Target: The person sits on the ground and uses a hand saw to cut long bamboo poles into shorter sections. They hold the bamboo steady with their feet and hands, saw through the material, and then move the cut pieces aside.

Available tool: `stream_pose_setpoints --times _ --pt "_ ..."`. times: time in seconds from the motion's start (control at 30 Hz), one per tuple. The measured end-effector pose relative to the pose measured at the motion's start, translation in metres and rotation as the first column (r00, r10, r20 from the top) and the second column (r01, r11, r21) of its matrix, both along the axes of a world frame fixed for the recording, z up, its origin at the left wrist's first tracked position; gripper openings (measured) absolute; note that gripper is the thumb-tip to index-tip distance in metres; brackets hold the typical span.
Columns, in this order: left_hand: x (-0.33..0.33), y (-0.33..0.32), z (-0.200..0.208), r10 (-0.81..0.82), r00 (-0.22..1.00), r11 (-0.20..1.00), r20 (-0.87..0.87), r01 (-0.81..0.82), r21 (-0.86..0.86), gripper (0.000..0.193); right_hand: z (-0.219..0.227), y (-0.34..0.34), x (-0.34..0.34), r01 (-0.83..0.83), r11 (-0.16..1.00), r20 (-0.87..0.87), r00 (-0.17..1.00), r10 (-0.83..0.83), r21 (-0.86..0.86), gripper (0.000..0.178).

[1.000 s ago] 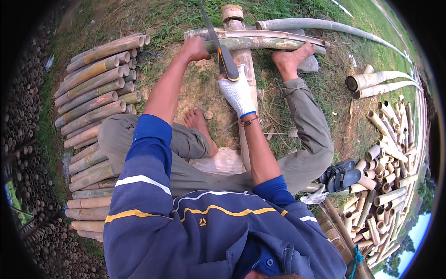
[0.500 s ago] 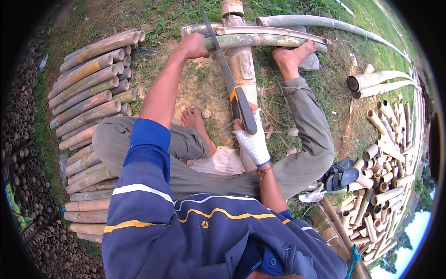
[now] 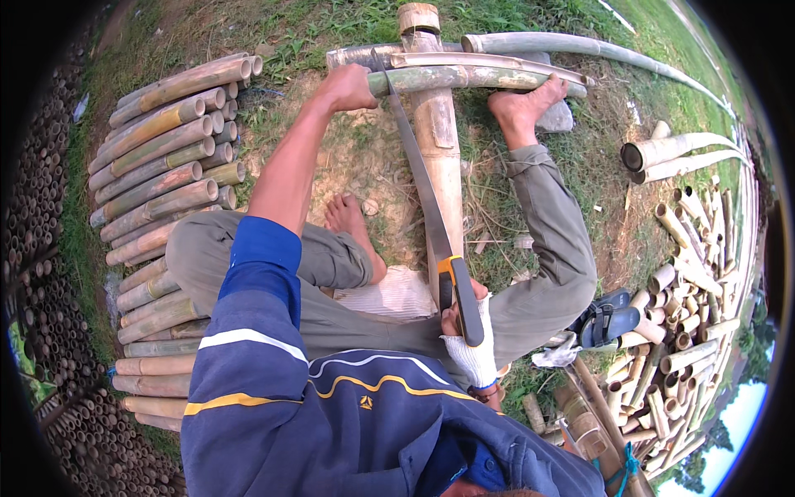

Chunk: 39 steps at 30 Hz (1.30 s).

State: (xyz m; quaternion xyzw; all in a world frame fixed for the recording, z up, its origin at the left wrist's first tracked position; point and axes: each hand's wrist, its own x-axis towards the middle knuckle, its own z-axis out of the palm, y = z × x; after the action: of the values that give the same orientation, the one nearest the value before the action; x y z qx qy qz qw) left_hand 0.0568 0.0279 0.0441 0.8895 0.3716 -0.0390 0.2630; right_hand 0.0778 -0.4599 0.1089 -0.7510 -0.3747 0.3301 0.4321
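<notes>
A hand saw (image 3: 421, 174) with an orange and dark grey handle is gripped in my gloved right hand (image 3: 475, 335), drawn back close to my body. Its blade slants up and away, its far end lying across a green bamboo pole (image 3: 480, 78). My bare left hand (image 3: 348, 88) is closed round the pole's left end, just left of the blade. The pole rests crosswise over an upright-looking bamboo post (image 3: 436, 124) laid out in front of me. My bare right foot (image 3: 530, 103) presses on the pole's right part. A split bamboo strip (image 3: 497, 62) lies just behind the pole.
Cut bamboo lengths (image 3: 166, 174) are stacked in a row at left. Many short pieces (image 3: 687, 315) lie heaped at right, near black sandals (image 3: 604, 321). A long bamboo pole (image 3: 580, 45) curves off at the far right. A grey stone (image 3: 555, 117) sits by my foot.
My right hand has pulled the saw back toward my body and slightly right. The blade's far end has come down to the pole. My left hand and foot hold nearly the same place.
</notes>
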Motion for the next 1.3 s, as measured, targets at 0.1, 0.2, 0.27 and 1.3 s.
stream_pose_setpoints --times 0.1,0.2,0.27,1.3 --pt "0.0 0.003 0.002 -0.001 1.0 1.0 0.004 0.001 0.014 0.049 -0.011 0.033 0.008 0.018 0.998 -0.04 0.999 -0.015 0.063 0.066" --pt "-0.005 -0.004 -0.014 0.019 0.999 0.999 0.035 -0.02 0.03 0.049 -0.073 0.17 0.042 -0.013 0.956 0.074 0.997 -0.01 0.293 0.054" --pt "0.007 -0.003 -0.006 0.042 0.999 0.998 -0.007 -0.041 0.038 0.05 -0.063 0.246 0.057 0.062 0.96 -0.117 0.993 -0.03 0.274 0.052" --pt "-0.002 -0.001 -0.003 0.008 0.999 1.0 0.038 -0.007 -0.013 0.051 -0.012 0.013 -0.006 0.026 0.999 0.004 1.0 -0.026 0.02 0.072"
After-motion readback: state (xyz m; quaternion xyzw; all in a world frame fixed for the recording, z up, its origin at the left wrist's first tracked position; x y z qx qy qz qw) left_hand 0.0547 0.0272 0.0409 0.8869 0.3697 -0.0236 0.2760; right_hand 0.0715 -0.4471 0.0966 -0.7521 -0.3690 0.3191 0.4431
